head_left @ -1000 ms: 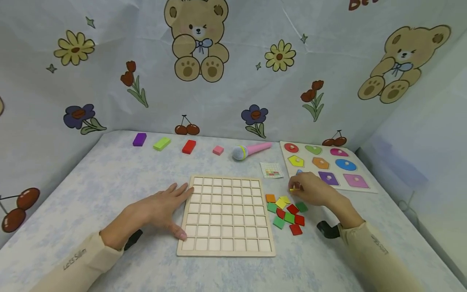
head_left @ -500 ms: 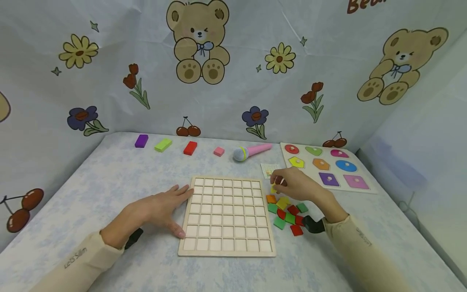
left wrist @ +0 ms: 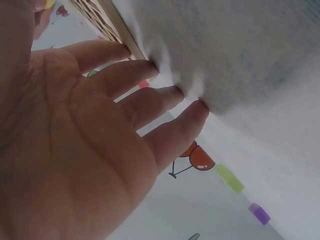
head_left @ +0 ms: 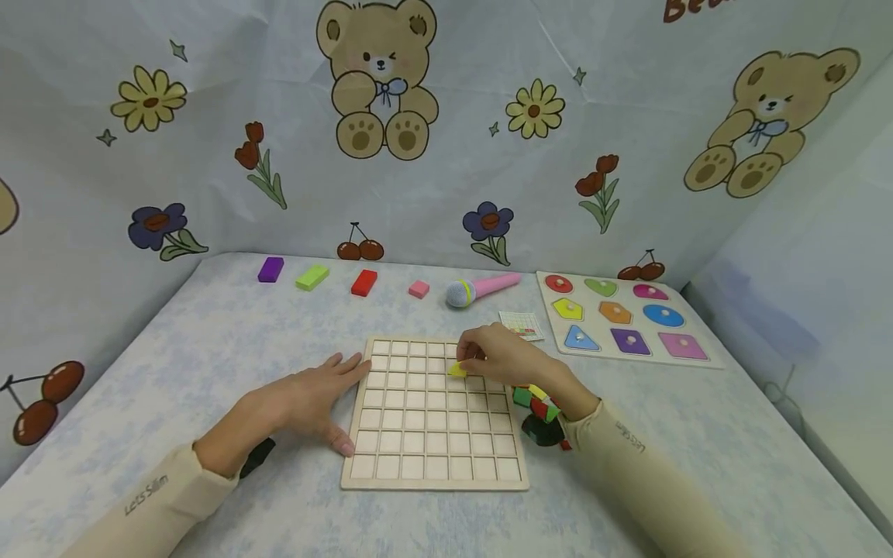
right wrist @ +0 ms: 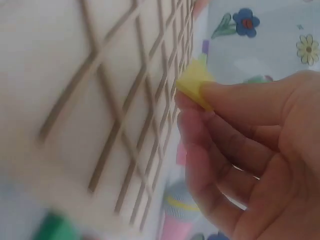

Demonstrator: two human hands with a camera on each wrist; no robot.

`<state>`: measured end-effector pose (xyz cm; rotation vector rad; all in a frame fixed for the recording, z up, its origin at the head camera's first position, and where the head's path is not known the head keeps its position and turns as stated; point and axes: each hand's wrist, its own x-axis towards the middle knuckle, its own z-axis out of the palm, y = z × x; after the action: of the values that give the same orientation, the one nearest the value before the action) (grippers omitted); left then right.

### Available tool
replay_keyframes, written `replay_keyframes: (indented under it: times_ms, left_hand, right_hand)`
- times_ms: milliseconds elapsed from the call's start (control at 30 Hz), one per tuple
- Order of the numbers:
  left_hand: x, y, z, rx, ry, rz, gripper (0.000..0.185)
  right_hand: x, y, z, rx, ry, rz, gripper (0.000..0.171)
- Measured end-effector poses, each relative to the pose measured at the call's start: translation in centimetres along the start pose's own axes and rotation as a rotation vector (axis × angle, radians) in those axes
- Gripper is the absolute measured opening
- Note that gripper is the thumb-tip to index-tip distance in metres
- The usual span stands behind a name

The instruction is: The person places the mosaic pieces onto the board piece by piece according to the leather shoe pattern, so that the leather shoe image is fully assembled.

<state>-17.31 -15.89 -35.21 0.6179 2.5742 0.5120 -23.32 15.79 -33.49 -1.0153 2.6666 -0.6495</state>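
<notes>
Pinching yellow tile (head_left: 456, 370), right hand (head_left: 504, 354) moved over board (head_left: 434, 422).

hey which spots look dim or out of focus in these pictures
Head: fairly even light, pale wooden grid board clear; left wrist: palm of the bare left hand dim; right wrist: nearest edge of the board and a small green tile blurred.

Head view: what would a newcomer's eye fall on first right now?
Probably the winking teddy bear printed on the backdrop, above the far edge of the table. Next, the wooden grid board mid-table, where the right hand pinches a yellow tile over the far right part and the left hand lies at the left edge. Then the colourful shape puzzle at far right.
</notes>
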Motion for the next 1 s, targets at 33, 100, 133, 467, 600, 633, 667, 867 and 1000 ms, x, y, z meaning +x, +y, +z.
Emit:
replay_keyframes:
  times_ms: [33,100,133,467,600,633,667,867,1000]
  left_hand:
    - [0.0,0.0,0.0,0.001,0.001,0.001,0.124]
    - [0.1,0.1,-0.1,0.004,0.003,0.001,0.125]
    - [0.1,0.1,-0.1,0.004,0.002,0.001,0.125]
    - [0.0,0.1,0.0,0.029,0.004,0.008,0.124]
    - [0.0,0.1,0.0,0.035,0.004,0.006,0.124]
    - [0.0,0.1,0.0,0.038,0.004,0.005,0.124]
    - [0.0,0.1,0.0,0.038,0.006,0.003,0.124]
    - [0.0,0.1,0.0,0.042,0.008,0.008,0.124]
    - [-0.1,0.1,0.0,0.038,0.008,0.013,0.124]
  right_hand:
    - [0.3,-0.4,0.2,0.013,-0.005,-0.011,0.004]
    - [1.0,-1.1,0.6,0.031,-0.012,-0.038,0.004]
    - [1.3,-1.4,0.8,0.04,-0.013,-0.047,0.004]
    - [3.7,-3.8,2.6,0.12,-0.044,-0.041,0.007]
    - [4.3,-4.3,3.2,0.145,-0.078,-0.02,0.005]
    - [4.4,-4.4,3.4,0.14,-0.089,-0.023,0.006]
    - [4.5,-4.5,3.4,0.133,-0.095,-0.033,0.006]
    - [5.1,-5.3,4.0,0.054,-0.098,-0.086,0.007]
    - [5.1,-5.7,4.6,-0.01,-0.066,-0.096,0.007]
